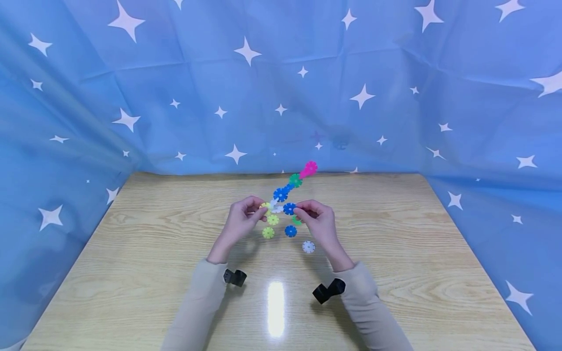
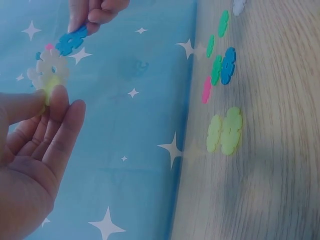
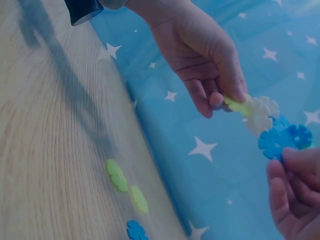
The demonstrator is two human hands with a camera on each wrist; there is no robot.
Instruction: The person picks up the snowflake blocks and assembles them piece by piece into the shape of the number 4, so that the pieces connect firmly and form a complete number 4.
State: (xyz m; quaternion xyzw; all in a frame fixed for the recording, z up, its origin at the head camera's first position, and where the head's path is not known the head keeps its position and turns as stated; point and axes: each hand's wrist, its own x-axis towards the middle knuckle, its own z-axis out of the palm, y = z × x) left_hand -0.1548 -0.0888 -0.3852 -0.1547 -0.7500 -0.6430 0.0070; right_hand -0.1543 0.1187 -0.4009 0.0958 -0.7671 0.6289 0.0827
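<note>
My left hand [image 1: 243, 217] pinches a yellow-green snowflake disc [image 3: 239, 106] between thumb and fingers. That disc joins a chain held up above the table: white discs [image 3: 259, 116], blue discs [image 1: 280, 195], a green disc [image 1: 295, 181] and pink discs [image 1: 311, 167] slanting away to the upper right. A separate-looking blue snowflake disc [image 1: 289, 208] is pinched at its edge by my right hand [image 1: 319, 222]. In the left wrist view this blue disc [image 2: 71, 41] is right at the rim of a white disc [image 2: 52, 67]; I cannot tell whether their slots are engaged.
Below the hands, loose discs lie on the wooden table [image 1: 153, 273]: yellow-green discs [image 1: 268, 233], a blue disc [image 1: 291, 231], a white disc [image 1: 309, 247] and green discs [image 2: 223, 24]. A pink disc [image 2: 206, 90] lies among them. Behind the table hangs a blue star-patterned cloth [image 1: 197, 131].
</note>
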